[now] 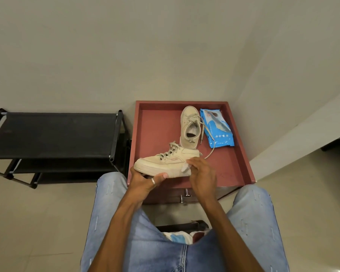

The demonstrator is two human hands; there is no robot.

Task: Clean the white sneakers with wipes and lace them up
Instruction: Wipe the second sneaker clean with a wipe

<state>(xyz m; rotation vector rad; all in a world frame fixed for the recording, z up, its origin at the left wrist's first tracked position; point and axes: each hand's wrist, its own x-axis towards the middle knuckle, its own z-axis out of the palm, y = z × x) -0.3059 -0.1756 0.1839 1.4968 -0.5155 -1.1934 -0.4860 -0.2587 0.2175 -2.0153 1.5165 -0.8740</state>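
Sneaker [165, 163] at tray's [157, 130] near edge, gripped by left fingers [162, 176]; right fingers [194, 163] pinch wipe [185, 169].

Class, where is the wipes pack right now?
In the head view, the wipes pack lies far right in the red tray, beside the far sneaker.

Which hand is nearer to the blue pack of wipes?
Right. The right hand, pressing a wipe on the heel of the held sneaker, lies down-left of the pack; the left hand grips its sole, farther left.
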